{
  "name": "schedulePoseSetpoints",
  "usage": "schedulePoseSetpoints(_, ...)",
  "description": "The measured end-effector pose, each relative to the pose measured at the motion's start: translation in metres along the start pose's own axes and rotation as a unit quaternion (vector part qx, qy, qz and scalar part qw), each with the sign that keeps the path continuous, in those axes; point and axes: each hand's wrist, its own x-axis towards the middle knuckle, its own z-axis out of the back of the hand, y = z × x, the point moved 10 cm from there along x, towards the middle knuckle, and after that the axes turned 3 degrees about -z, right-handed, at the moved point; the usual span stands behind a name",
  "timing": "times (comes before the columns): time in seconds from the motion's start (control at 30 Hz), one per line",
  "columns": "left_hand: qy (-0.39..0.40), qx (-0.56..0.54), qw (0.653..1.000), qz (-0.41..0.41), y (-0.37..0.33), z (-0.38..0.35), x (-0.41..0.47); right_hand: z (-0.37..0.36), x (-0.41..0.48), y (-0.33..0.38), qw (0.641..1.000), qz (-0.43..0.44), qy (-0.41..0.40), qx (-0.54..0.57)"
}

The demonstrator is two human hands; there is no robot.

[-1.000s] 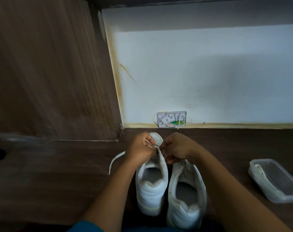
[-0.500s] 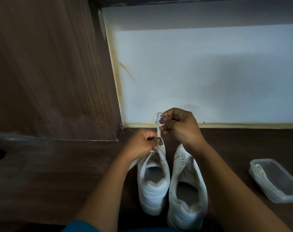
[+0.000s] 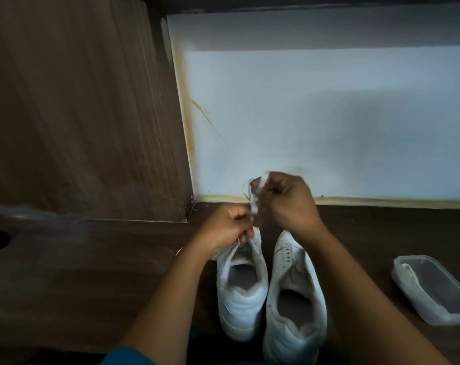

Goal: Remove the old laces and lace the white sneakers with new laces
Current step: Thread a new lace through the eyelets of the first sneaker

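Head view, nearest first: a strip of teal clothing (image 3: 123,358) shows at the bottom edge, and both bare forearms reach forward from it over a dark wooden tabletop (image 3: 79,280). Two white sneakers stand side by side on that surface with their heels toward the person, and their sides are touching or nearly so. The right-side sneaker (image 3: 294,299) sits a little closer; its eyelet holes that show are bare. The left-side sneaker (image 3: 240,293) sits slightly further forward, and its tongue area is open. Well off to the right lies a clear plastic container (image 3: 434,288) with something pale along its near-left wall.

At the front of the left-side sneaker the left hand (image 3: 225,229) is curled tight, its fingers pinching at the lace by the forward eyelets. A white lace (image 3: 254,200), blurred, rises from there to the right hand (image 3: 289,200), which is lifted above the toe, with the strip pinched between its bent fingers and thumb. A short pale end of lace (image 3: 179,251) peeks out left of the left wrist.

Beyond the hands, a wood-grain panel (image 3: 79,101) stands at the left, meeting a white wall (image 3: 329,114) with a yellowish strip along its base
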Motion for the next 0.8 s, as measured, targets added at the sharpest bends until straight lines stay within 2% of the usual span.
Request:
schedulePoseSetpoints(0.1,-0.106,-0.206,0.972,-0.049,-0.014,0.029,0.002,-0.027,-0.007,-0.032,0.977,-0.042,0.127,-0.165)
schedulePoseSetpoints(0.17,-0.111,-0.250,0.959,-0.078,-0.022,0.036,0.001,-0.046,-0.015,-0.037,0.950,-0.005,0.215,-0.228)
schedulePoseSetpoints(0.23,-0.109,-0.250,0.959,-0.083,-0.022,0.035,-0.001,-0.047,-0.015,-0.029,0.956,0.024,0.192,-0.221)
schedulePoseSetpoints(0.27,-0.115,-0.242,0.961,-0.074,-0.018,0.036,-0.002,-0.039,-0.013,-0.024,0.975,0.007,0.154,-0.163)
schedulePoseSetpoints(0.33,-0.127,-0.157,0.978,-0.043,-0.012,0.039,-0.002,-0.013,-0.006,-0.017,0.998,-0.035,0.049,0.007)
schedulePoseSetpoints(0.37,-0.115,-0.086,0.989,-0.021,-0.008,0.038,-0.002,0.000,-0.003,-0.014,0.995,-0.043,0.005,0.087)
schedulePoseSetpoints(0.43,-0.049,0.039,0.998,0.011,0.000,0.024,-0.003,0.016,0.000,-0.008,0.987,-0.041,-0.042,0.148)
schedulePoseSetpoints(0.5,-0.016,0.099,0.995,0.011,0.003,0.013,-0.004,0.016,-0.002,-0.001,0.989,-0.024,-0.036,0.138)
schedulePoseSetpoints(0.57,-0.025,0.131,0.991,0.009,0.004,0.015,-0.004,0.010,-0.003,-0.001,0.987,-0.026,-0.028,0.154)
schedulePoseSetpoints(0.7,0.030,0.258,0.965,0.046,0.015,0.012,-0.005,0.007,-0.002,0.011,0.953,-0.041,-0.002,0.301)
schedulePoseSetpoints(0.77,0.023,0.250,0.967,0.034,0.015,0.010,-0.005,0.006,-0.001,0.019,0.957,-0.038,0.027,0.287)
schedulePoseSetpoints(0.8,-0.002,0.217,0.976,0.004,0.008,0.012,-0.005,0.003,-0.001,0.020,0.970,-0.041,0.047,0.233)
